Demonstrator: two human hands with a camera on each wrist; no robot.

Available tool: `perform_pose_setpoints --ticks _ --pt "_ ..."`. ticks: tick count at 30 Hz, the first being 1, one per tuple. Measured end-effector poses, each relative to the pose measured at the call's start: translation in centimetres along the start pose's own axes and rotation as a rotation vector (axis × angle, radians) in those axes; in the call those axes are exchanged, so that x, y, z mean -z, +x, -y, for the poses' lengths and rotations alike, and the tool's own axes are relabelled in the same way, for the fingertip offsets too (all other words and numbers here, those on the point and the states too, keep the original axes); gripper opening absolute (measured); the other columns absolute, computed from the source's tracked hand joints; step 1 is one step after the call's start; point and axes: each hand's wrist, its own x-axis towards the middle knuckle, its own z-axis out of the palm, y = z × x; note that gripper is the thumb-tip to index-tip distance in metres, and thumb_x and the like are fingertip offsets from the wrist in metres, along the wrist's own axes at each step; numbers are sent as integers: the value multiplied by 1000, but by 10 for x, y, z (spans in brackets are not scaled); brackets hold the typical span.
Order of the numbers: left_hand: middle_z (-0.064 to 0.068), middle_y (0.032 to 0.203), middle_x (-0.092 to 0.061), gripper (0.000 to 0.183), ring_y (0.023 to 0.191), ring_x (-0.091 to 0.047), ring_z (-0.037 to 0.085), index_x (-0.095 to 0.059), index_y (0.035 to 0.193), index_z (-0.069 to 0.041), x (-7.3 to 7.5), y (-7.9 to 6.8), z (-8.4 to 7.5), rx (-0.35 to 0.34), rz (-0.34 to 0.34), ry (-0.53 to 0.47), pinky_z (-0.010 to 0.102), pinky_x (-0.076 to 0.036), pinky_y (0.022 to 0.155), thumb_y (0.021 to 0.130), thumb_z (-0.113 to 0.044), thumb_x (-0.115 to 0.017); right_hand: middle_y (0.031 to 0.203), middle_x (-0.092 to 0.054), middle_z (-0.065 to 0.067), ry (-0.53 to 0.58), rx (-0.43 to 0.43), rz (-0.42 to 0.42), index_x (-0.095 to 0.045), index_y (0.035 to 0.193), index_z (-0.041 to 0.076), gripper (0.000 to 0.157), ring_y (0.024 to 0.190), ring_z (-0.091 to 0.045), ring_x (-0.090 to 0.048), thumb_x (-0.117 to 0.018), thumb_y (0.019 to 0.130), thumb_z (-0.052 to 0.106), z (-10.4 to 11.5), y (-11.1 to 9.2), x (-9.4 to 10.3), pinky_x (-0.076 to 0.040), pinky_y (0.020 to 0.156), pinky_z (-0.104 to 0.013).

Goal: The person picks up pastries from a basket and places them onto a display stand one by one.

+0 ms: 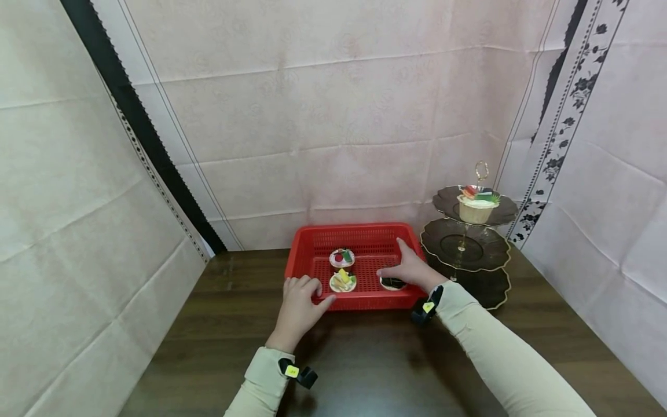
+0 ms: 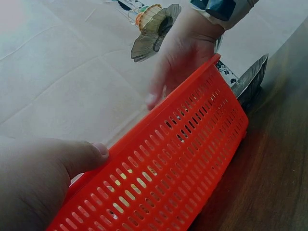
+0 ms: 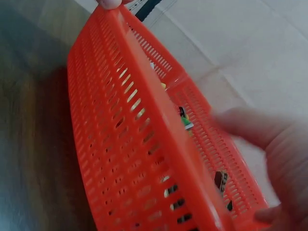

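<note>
A red plastic basket [image 1: 359, 303] with slotted walls stands on the table. Inside it are a cupcake with yellow and white topping [image 1: 343, 281], one with red and green topping [image 1: 341, 258], and a dark-topped cupcake [image 1: 393, 283]. My left hand [image 1: 299, 310] grips the basket's front left rim; in the left wrist view its thumb [image 2: 91, 155] lies on the rim, other fingers mostly hidden. Over the basket's right side, my right hand [image 1: 411, 267] reaches in with thumb and forefinger spread, close over the dark-topped cupcake. It appears blurred in the right wrist view.
Right of the basket stands a three-tier stand with dark scalloped plates [image 1: 443, 246] and a gold ring handle [image 1: 482, 169]. A fruit-topped cupcake [image 1: 475, 208] sits on its top tier. Pale cloth [image 1: 333, 116] hangs behind and on both sides of the brown wooden table [image 1: 219, 341].
</note>
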Motion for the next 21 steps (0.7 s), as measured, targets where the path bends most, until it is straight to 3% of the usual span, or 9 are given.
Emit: perform_pose_setpoints --ticks 6,12,17,21 --pt "-7 76 -47 40 82 -42 16 -51 76 -21 1 0 1 -24 -9 17 44 -35 88 82 -41 -84 163 -19 -26 -20 -80 117 -1 160 4 117 146 -41 -23 -84 81 30 3 3 -7 -21 118 -60" --pt "-6 75 -46 41 80 -42 18 -50 74 -20 2 1 1 -37 -26 25 45 -34 87 82 -40 -85 159 -28 -27 -106 -97 139 -9 159 3 110 142 -39 -31 -83 82 24 5 7 -12 -26 117 -57" --pt "-7 75 -46 41 80 -43 18 -50 74 -20 2 1 0 -31 -17 16 46 -34 88 82 -40 -85 145 -48 -22 -189 -81 121 -24 153 0 90 123 -31 -50 -80 84 15 1 10 -17 -41 107 -50" --pt "-7 75 -45 41 79 -42 17 -49 74 -20 0 0 1 -46 -24 16 44 -34 87 82 -40 -84 124 -60 -17 -259 -72 103 -38 138 -3 67 104 -28 -56 -76 85 13 0 10 -20 -48 94 -44"
